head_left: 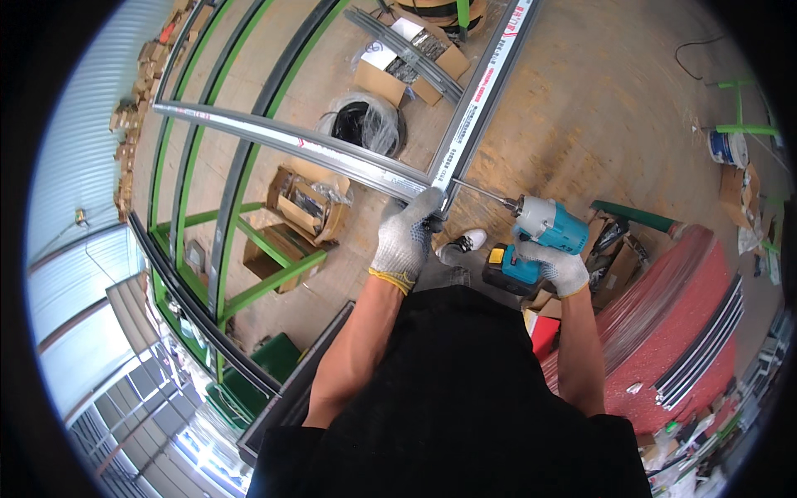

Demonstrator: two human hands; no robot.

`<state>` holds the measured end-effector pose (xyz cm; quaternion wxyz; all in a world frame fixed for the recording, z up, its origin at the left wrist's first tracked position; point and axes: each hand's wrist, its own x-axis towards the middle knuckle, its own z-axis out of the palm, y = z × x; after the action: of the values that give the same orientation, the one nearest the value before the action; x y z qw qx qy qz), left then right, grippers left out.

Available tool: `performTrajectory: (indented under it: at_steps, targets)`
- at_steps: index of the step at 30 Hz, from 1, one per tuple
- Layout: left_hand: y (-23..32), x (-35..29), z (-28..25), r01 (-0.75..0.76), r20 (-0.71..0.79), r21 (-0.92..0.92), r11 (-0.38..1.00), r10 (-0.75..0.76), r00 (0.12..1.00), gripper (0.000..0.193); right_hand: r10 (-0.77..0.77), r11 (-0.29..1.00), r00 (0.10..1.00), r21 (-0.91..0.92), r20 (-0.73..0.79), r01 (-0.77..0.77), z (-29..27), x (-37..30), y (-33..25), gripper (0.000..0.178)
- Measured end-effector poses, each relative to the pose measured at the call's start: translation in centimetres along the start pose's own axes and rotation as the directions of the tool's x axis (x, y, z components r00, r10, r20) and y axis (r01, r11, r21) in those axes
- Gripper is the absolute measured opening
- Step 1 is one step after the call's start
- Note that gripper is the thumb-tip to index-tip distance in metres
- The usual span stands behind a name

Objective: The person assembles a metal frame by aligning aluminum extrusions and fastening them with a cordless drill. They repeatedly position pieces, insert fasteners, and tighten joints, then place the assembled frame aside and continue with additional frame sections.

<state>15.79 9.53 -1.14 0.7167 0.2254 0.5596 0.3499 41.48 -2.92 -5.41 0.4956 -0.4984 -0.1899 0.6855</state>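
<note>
My right hand (558, 267), in a grey-white knit glove, is wrapped round the grip of a teal cordless power driver (552, 226) with a black battery at its base. Its long thin bit (481, 192) points left and reaches the side of a metal frame profile near the corner. My left hand (407, 231), gloved the same way, is closed on that corner, where the long upright profile (480, 104) meets the crosswise profile (307, 148). Both profiles carry a printed white protective film. Some left fingertips are hidden behind the metal.
A green rack with black-padded bars (222, 207) carries the frame on the left. Open cardboard boxes (309, 203) and a plastic-wrapped black coil (365, 124) lie on the floor beneath. To the right stands a red, film-wrapped stack (664, 324). A white bucket (728, 149) sits farther right.
</note>
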Motion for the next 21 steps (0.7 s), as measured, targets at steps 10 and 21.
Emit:
performTrajectory:
  at_steps: [10,21]
  targets:
    - [0.2,-0.1,-0.1,0.029,-0.027,-0.053,0.998,-0.031,0.999,0.027,-0.087,0.989,0.994,-0.127,-0.070,0.077,-0.5,0.3,0.3,0.034]
    - [0.0,0.1,-0.3,0.004,-0.005,-0.024,1.000,-0.004,1.000,0.025,-0.240,0.923,0.971,-0.311,-0.013,0.225,-2.3,0.8,2.6,0.042]
